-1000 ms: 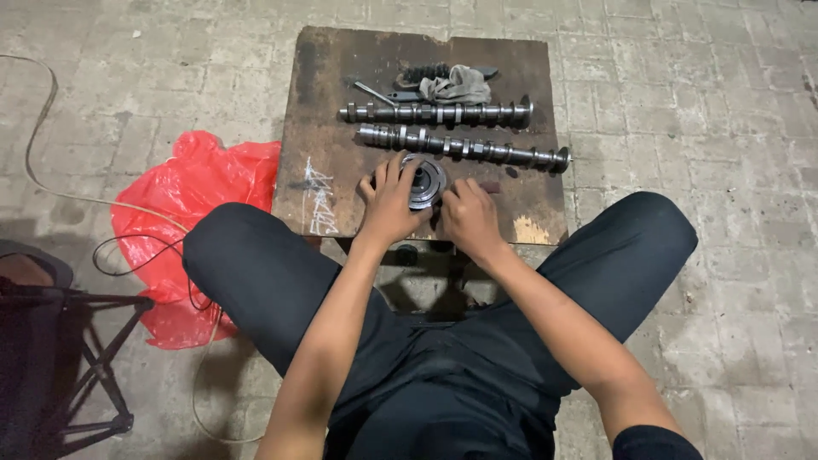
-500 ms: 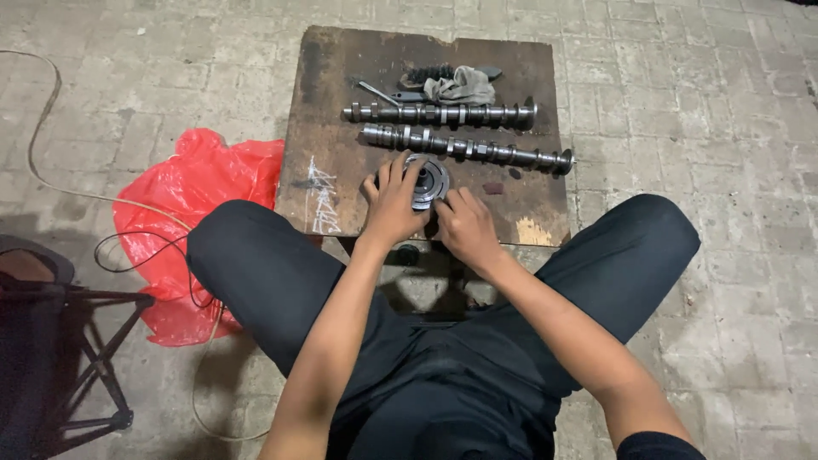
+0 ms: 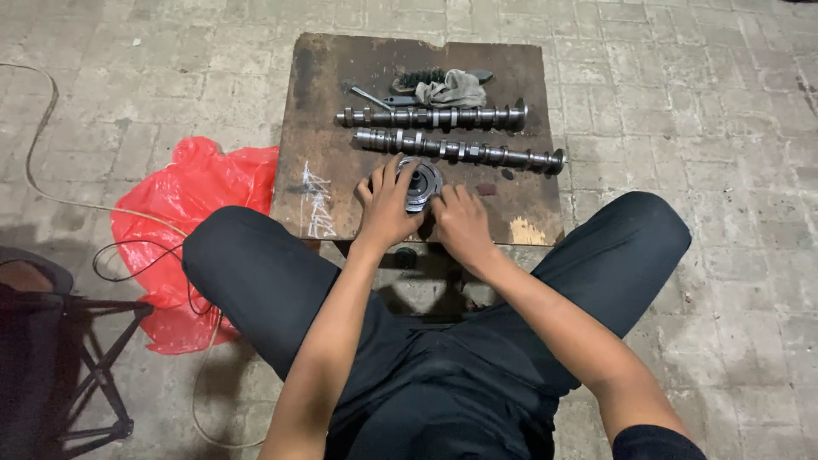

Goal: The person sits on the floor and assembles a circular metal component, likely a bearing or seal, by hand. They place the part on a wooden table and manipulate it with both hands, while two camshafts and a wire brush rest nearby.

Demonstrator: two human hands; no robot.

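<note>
A round metal gear-like part (image 3: 421,181) lies on the near half of a dark wooden board (image 3: 332,94). My left hand (image 3: 385,209) grips its left side with the fingers curled over the rim. My right hand (image 3: 461,225) presses against its right side. Just beyond the part lie two long metal camshafts, one (image 3: 460,152) nearer and one (image 3: 430,117) farther, side by side across the board.
A grey rag (image 3: 450,88), a wire brush (image 3: 413,81) and a small metal tool (image 3: 371,98) sit at the board's far edge. A red plastic bag (image 3: 183,230) lies on the brick floor at left, with a cable (image 3: 38,145) and a black stool (image 3: 51,358).
Both hands stay on the round part with only small shifts of the fingers. The view has moved slightly.
</note>
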